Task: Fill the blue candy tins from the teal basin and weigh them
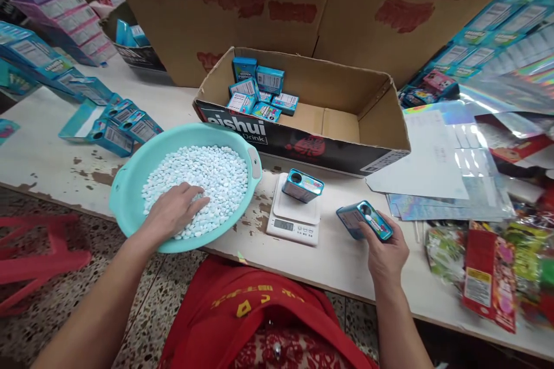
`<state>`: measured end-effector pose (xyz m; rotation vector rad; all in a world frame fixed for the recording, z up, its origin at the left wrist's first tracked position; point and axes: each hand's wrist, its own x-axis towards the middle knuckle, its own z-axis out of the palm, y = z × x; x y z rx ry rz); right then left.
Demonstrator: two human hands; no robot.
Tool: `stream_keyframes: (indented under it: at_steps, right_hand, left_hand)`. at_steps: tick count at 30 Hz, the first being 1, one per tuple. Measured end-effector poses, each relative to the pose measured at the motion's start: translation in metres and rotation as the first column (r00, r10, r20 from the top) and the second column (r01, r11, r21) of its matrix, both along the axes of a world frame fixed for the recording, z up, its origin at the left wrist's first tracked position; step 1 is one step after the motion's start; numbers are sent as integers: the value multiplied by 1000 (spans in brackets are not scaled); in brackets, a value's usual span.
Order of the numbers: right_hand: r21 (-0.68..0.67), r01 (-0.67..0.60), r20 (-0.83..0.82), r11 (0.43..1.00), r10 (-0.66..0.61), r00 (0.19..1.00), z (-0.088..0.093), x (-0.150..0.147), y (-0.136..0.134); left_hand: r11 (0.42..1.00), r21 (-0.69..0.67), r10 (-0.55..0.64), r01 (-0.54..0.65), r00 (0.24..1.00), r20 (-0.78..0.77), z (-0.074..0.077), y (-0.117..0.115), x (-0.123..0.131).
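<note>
My left hand point(175, 210) reaches into a turquoise basin point(116, 193) of small white candies point(216, 170). Its fingers curl down around some of the candies, and the fingertips are partly buried. My right hand point(387, 248) grips a blue candy tin point(350, 222) by its side, tilted above the table, with the round opening in its top showing. Between my hands, a second blue tin point(303, 185) rests on a white digital kitchen scale point(294, 230), its top hole dark. The scale's display is lit, but the digits are hard to read.
Behind the scale, a cardboard tray point(303, 153) holds several blue tins at its left end. More blue tins point(112, 135) stand left of the basin. White sheets point(415, 155) and candy packets point(480, 277) lie on the right. Large cardboard point(259, 17) rises behind; a red stool point(43, 253) is below left.
</note>
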<state>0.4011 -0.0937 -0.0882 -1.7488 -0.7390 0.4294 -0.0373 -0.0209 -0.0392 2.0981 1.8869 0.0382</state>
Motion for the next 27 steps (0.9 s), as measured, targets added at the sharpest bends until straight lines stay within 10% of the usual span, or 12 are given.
stream_keyframes:
  at_steps: [7,11,14,22,27]
  right_hand:
    - [177,-80,193,981,45,980,9,8,-14]
    - [352,-112,590,929,-127,797,47,-10,-16]
    - [288,-333,723,898,25,691,64,-41,-5]
    - [20,-470,120,882,465,877,24,-102,64]
    - [-26,-434,-33,901,433,901,41,-101,71]
  left_hand:
    - [991,-131,21,-4,991,133,14,1,-2]
    - [984,-177,9,26,981,192,23,4,1]
    - [983,-177,-13,56,971,238,22,3,6]
    - [977,-201,-80,70,996,-41,19,-11,22]
    - [987,-85,159,-137,910,383,25,-11,11]
